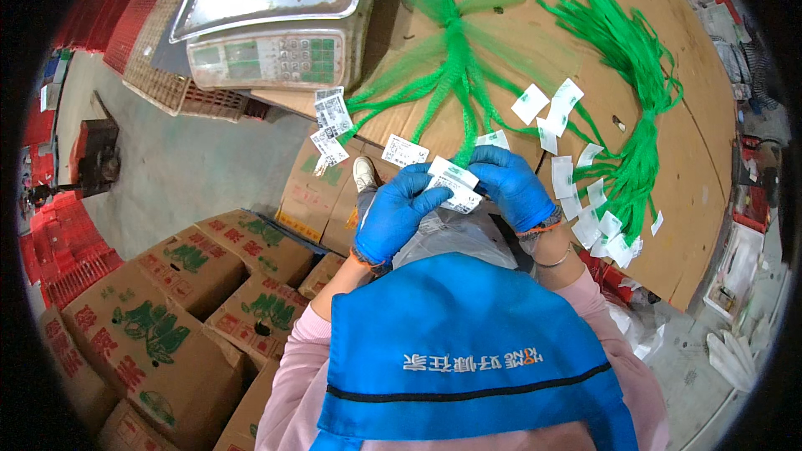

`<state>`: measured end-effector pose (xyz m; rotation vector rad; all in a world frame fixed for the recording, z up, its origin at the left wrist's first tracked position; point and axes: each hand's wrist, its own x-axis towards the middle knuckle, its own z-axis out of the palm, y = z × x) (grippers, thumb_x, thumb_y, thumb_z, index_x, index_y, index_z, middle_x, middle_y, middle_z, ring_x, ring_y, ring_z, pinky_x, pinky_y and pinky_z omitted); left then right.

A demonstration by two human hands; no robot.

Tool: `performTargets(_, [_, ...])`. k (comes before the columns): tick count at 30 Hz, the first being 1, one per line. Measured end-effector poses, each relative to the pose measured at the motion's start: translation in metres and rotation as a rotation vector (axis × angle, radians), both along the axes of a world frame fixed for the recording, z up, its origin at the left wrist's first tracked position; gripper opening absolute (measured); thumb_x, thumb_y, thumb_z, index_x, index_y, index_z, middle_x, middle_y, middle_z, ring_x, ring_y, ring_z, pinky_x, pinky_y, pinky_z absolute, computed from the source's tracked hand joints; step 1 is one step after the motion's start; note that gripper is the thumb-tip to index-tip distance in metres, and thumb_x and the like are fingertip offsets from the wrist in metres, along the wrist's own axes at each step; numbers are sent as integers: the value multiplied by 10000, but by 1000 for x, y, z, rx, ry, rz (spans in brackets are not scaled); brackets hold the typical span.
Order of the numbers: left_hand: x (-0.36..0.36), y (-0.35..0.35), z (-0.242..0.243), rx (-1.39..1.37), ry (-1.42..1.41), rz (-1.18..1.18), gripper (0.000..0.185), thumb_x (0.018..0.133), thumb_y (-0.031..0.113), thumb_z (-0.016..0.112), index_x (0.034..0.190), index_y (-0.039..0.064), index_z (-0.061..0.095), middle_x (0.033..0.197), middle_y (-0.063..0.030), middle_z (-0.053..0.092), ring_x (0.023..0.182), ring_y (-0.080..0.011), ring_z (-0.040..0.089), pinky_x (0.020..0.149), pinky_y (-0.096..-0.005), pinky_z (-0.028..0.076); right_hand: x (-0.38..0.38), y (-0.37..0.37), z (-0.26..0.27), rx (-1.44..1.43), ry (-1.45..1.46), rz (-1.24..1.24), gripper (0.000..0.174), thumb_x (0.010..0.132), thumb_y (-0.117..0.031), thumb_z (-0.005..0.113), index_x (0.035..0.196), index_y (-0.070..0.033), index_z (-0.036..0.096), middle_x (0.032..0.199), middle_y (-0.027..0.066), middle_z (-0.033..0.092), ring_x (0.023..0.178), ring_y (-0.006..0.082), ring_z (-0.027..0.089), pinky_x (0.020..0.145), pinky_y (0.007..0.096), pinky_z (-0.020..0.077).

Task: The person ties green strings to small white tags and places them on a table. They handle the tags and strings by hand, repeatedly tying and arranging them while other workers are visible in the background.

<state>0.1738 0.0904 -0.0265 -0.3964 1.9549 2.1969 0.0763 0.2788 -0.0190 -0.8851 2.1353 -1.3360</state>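
Observation:
Both hands wear blue gloves and meet at the near edge of the cardboard-covered table. My left hand (395, 216) pinches a printed white label (456, 185) between thumb and fingers. The label lies over the end of a strip of green mesh netting (456, 56). At the label's right edge, my right hand (515, 186) has its curled fingertips against it, partly hidden behind it. Several other strands spread from the same knotted netting bundle, each ending in a white label such as the label tag (405, 150) left of my hands.
A second green netting bundle (648, 113) with several white labels lies on the table's right. A digital weighing scale (269, 59) stands at the upper left. Printed cardboard cartons (156, 332) are stacked at lower left. Red plastic crates (69, 247) stand on the floor further left.

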Motion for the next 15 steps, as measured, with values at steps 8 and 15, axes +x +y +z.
performTargets(8, [-4, -7, 1, 2, -46, 43, 227, 828, 132, 654, 1003, -10, 625, 946, -98, 666, 835, -126, 591, 764, -255, 457, -12, -25, 12, -3, -735, -272, 243, 821, -145, 634, 993, 26, 631, 867, 81, 640, 771, 132, 617, 680, 250, 502])
performTargets(15, [-8, -10, 8, 84, -116, 65, 236, 848, 120, 631, 1026, -32, 607, 977, -100, 658, 853, -126, 582, 779, -252, 448, -9, -26, 10, -137, -822, -277, 258, 829, -186, 634, 964, 34, 641, 821, 77, 647, 718, 118, 621, 634, 229, 501])
